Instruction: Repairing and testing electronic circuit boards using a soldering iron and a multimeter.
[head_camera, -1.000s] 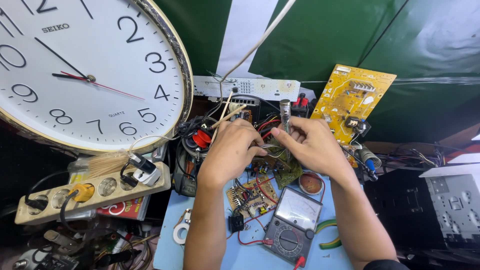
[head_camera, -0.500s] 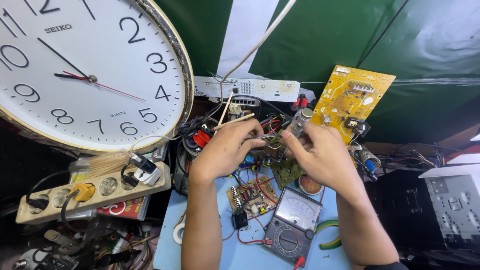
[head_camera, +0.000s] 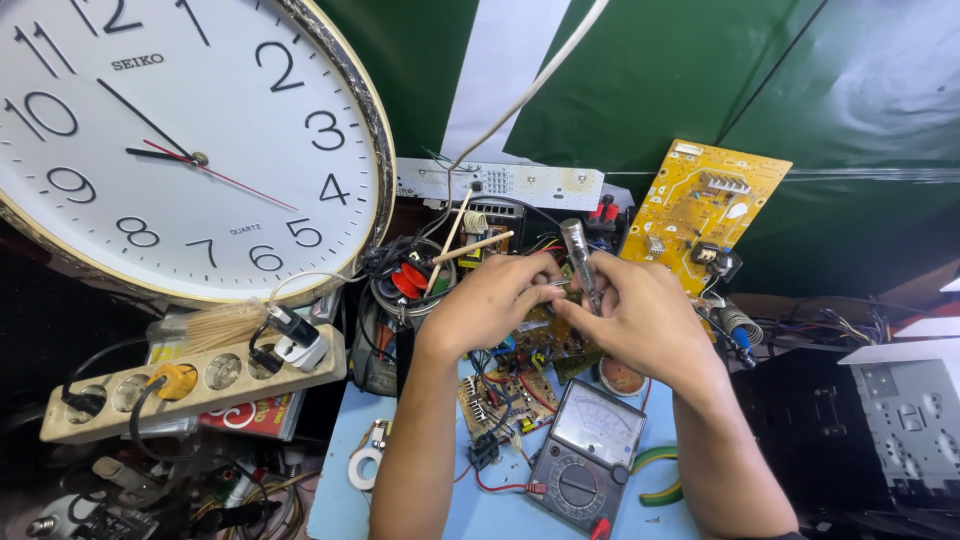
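Observation:
My left hand (head_camera: 492, 298) and my right hand (head_camera: 640, 315) meet at the middle of the bench, above a small brown circuit board (head_camera: 540, 340) with wires. My right hand grips a slim metal-tipped tool (head_camera: 578, 255), held nearly upright with its tip pointing up. The fingers of my left hand pinch something small at the board's edge beside the tool; what it is stays hidden. Below the hands lie another small circuit board (head_camera: 500, 395) with coloured wires and an analog multimeter (head_camera: 590, 450) on a light blue surface (head_camera: 340, 510).
A big wall clock (head_camera: 180, 140) leans at the left. A beige power strip (head_camera: 190, 385) with plugs lies below it. A yellow circuit board (head_camera: 705, 210) stands at the back right, a soldering iron (head_camera: 738, 330) beside it. A grey metal chassis (head_camera: 905, 420) sits at the right.
Both hands shifted slightly and came closer together. The tool in my right hand swung from leaning right to nearly upright.

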